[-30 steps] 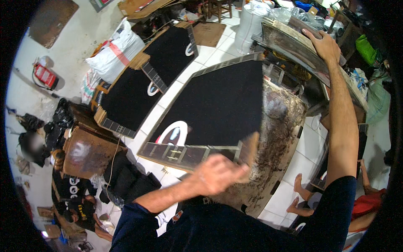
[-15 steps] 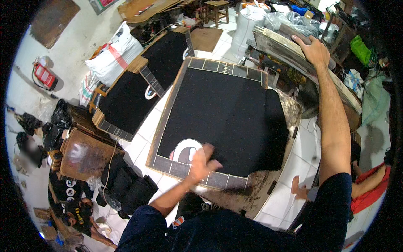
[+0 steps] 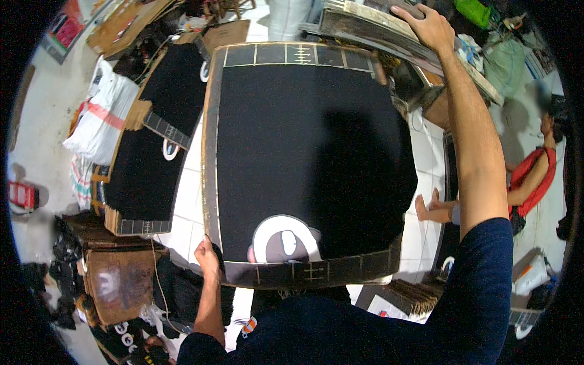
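Observation:
A large board covered with black fabric is in front of me, edged with dark strips bearing pale ruled lines. Near its front edge, the fabric carries a white, grey and pink rounded print. My left hand grips the board's left edge by the near corner, its fingers partly hidden. With my arm stretched far to the right, my right hand is closed over the upper edge of a worn wooden frame, thumb apart from the fingers. A shadow falls on the fabric's right half.
More boards with black fabric line the left side, beside a white sack. A brown box-like piece and dark cloth are at near left. Stacked boards lie at near right. Another person sits on the right.
My left hand has left the print and taken hold of the board's left edge. The board now looks larger and squarer to me. My right hand stays on the frame; the view has turned.

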A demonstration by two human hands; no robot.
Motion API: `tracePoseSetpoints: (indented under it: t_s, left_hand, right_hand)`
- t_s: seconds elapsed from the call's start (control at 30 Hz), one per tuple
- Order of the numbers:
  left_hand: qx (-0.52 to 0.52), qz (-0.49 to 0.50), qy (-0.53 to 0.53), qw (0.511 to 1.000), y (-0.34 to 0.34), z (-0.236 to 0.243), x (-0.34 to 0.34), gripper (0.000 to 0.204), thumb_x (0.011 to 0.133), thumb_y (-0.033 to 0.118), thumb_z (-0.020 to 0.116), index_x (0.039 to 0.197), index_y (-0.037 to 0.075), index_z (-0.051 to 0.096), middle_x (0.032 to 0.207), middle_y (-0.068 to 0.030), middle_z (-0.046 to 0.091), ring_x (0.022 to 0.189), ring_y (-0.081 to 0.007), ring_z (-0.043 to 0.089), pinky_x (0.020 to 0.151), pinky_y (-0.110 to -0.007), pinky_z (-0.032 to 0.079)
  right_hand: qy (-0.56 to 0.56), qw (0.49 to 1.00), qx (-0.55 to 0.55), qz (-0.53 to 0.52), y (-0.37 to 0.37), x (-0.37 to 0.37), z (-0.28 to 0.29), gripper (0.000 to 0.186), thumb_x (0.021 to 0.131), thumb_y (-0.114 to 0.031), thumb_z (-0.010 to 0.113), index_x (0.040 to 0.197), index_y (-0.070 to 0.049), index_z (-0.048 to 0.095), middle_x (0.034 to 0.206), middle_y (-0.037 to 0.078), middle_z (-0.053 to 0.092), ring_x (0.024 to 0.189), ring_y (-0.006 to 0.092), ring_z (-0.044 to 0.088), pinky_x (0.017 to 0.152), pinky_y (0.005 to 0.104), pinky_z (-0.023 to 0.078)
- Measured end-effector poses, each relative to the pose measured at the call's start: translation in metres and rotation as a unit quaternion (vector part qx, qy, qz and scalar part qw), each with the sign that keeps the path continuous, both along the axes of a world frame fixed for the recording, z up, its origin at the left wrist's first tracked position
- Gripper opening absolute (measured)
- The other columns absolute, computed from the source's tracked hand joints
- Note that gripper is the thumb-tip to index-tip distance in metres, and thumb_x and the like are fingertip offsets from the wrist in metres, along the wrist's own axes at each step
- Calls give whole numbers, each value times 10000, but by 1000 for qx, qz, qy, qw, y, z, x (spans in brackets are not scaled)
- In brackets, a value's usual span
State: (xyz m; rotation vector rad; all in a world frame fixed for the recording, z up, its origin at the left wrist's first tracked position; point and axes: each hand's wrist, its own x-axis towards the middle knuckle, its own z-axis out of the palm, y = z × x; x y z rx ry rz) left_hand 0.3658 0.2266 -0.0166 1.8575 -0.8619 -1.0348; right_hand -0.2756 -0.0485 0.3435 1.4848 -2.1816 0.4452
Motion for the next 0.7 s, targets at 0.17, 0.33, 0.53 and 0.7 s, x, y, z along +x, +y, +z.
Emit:
tracePoseSetpoints:
  t_s: [0.17,0.33,0.53,0.7]
  left_hand:
    - [-32,-23,96,995,-4,-35,-50,381,1036,150,625,666,81,566,651,83,460,627,-53,370,571,-266,294]
    - [-26,-71,72,995,10,-66,-41,414,1027,143,666,637,67,552,657,87,455,634,-52,357,564,-276,280]
    - [21,-198,24,980,19,-44,10,241,899,189,838,926,-2,693,752,38,626,678,-74,536,634,-265,450]
    - [60,-308,-166,935,11,-14,3,491,756,236,941,1048,-6,629,825,-78,699,730,-171,645,682,-346,540]
  right_hand:
    - [-50,998,-49,8,18,20,-2,913,753,-820,678,1228,-43,738,1198,238,725,1173,393,672,1021,457,519]
    - [-45,997,-56,-1,23,25,-8,910,750,-817,685,1225,-42,739,1198,246,722,1169,395,671,1015,459,522]
    - [-51,997,-50,15,21,21,-3,846,744,-823,677,1144,-84,775,1095,223,755,1069,393,713,940,474,550]
    - [-51,998,-35,-6,15,27,16,856,736,-844,658,1131,-95,781,1098,236,750,1068,399,712,929,479,555]
